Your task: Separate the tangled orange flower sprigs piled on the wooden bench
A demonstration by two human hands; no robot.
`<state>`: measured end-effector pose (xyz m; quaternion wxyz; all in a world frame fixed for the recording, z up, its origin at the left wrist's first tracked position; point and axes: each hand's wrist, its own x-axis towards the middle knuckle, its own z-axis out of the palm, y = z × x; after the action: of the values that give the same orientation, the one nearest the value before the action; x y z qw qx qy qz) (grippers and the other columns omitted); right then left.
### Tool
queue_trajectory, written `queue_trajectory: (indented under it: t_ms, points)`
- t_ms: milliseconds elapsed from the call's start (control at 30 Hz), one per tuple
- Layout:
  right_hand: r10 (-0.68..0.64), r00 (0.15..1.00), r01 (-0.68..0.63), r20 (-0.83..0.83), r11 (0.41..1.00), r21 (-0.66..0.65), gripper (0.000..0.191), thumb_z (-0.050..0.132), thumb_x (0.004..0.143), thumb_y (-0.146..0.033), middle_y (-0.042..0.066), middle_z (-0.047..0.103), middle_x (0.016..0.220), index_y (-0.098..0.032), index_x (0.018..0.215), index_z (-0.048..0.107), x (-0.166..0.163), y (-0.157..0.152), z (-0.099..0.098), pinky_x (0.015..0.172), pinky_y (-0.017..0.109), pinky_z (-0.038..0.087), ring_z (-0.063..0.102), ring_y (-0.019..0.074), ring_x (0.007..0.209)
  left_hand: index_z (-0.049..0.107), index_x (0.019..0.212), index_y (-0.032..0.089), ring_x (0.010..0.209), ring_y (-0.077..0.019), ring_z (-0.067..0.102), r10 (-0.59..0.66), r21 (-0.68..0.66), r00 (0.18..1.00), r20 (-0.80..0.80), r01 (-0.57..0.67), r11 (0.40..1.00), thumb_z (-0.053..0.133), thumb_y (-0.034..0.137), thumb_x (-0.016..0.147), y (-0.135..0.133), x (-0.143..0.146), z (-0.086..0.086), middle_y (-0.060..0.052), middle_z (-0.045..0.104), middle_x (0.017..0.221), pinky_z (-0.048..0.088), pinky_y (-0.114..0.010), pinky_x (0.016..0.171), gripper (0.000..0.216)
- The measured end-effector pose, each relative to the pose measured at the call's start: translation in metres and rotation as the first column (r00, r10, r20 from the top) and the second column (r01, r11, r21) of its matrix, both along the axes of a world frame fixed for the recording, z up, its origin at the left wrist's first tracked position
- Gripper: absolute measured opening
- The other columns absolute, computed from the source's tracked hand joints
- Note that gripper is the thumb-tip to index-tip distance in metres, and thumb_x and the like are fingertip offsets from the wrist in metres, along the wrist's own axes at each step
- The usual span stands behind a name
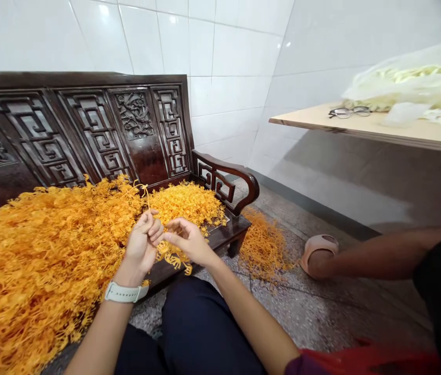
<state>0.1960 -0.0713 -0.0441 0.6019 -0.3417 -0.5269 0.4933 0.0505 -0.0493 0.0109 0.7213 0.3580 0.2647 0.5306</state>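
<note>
My left hand (144,240) and my right hand (186,239) meet in front of me, both pinching the same orange plastic sprig (170,255), whose thin stem rises above my left fingers and whose lower part hangs below my hands. A white watch sits on my left wrist. A huge heap of the same orange plastic sprigs (40,260) covers the seat of a dark carved wooden bench (87,125) right behind my hands. My dark trouser leg (200,323) lies below my hands.
A smaller pile of orange sprigs (263,245) lies on the speckled floor beside the bench arm. Another person's leg and foot in a pink slipper (319,250) stretch in from the right. A wooden tabletop (380,130) at right holds eyeglasses (348,111) and a plastic bag of pale material (415,83).
</note>
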Motion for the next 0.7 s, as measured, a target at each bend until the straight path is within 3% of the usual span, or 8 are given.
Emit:
queue_trajectory:
  t_ms: [167, 300, 400, 500, 600, 700]
  points:
    - [0.038, 0.995, -0.041, 0.088, 0.999, 0.028, 0.032, 0.081, 0.085, -0.045, 0.002, 0.068, 0.092, -0.021, 0.1, 0.068, -0.01, -0.008, -0.008, 0.074, 0.029, 0.046, 0.059, 0.0152, 0.079, 0.058, 0.099, 0.021, 0.043, -0.0062, 0.025, 0.063, 0.031, 0.998, -0.024, -0.062, 0.998, 0.073, 0.025, 0.094, -0.002, 0.001, -0.001, 0.009, 0.032, 0.057, 0.025, -0.014, 0.04, 0.016]
    - [0.03, 0.999, -0.032, 0.038, 0.999, 0.044, 0.025, 0.076, 0.09, -0.043, 0.003, 0.071, 0.092, -0.02, 0.099, 0.07, -0.012, -0.01, -0.007, 0.077, 0.031, 0.048, 0.063, 0.0164, 0.081, 0.059, 0.104, 0.021, 0.043, -0.0052, 0.023, 0.085, 0.078, 0.986, -0.144, -0.074, 0.994, 0.076, 0.034, 0.092, -0.004, -0.002, 0.001, 0.01, 0.034, 0.057, 0.02, -0.013, 0.04, 0.024]
    - [-0.032, 0.999, 0.03, 0.03, 0.999, 0.044, 0.021, 0.076, 0.091, -0.04, 0.002, 0.069, 0.083, -0.02, 0.091, 0.07, -0.019, -0.016, -0.002, 0.071, 0.029, 0.048, 0.061, 0.0158, 0.074, 0.058, 0.103, 0.021, 0.043, -0.0046, 0.022, 0.063, 0.106, 0.979, -0.193, -0.043, 0.993, 0.077, 0.041, 0.091, -0.006, -0.007, 0.004, 0.01, 0.036, 0.057, 0.02, -0.013, 0.041, 0.03]
    - [-0.137, 0.983, 0.125, 0.119, 0.987, 0.104, 0.014, 0.072, 0.094, -0.035, 0.003, 0.069, 0.084, -0.021, 0.091, 0.071, -0.034, -0.029, 0.001, 0.07, 0.03, 0.049, 0.063, 0.0168, 0.075, 0.055, 0.097, 0.022, 0.042, -0.0046, 0.02, 0.117, 0.096, 0.98, -0.164, -0.102, 0.99, 0.077, 0.046, 0.09, -0.004, -0.017, 0.004, 0.011, 0.032, 0.056, 0.017, -0.013, 0.04, 0.032]
    - [-0.244, 0.948, 0.207, 0.205, 0.961, 0.185, 0.008, 0.069, 0.097, -0.03, 0.003, 0.07, 0.086, -0.024, 0.094, 0.072, -0.046, -0.036, -0.002, 0.07, 0.032, 0.05, 0.065, 0.0184, 0.076, 0.053, 0.094, 0.023, 0.042, -0.0047, 0.021, 0.121, 0.067, 0.981, -0.152, -0.112, 0.991, 0.074, 0.048, 0.091, 0.003, -0.027, 0.001, 0.011, 0.032, 0.057, 0.016, -0.013, 0.039, 0.033]
    - [-0.271, 0.94, 0.211, 0.207, 0.94, 0.269, 0.007, 0.069, 0.096, -0.028, 0.004, 0.071, 0.086, -0.025, 0.092, 0.073, -0.049, -0.036, -0.009, 0.073, 0.035, 0.052, 0.066, 0.0206, 0.08, 0.053, 0.095, 0.023, 0.042, -0.004, 0.019, 0.172, 0.075, 0.974, -0.15, -0.162, 0.984, 0.073, 0.047, 0.093, 0.007, -0.031, -0.003, 0.01, 0.033, 0.058, 0.016, -0.012, 0.039, 0.031]
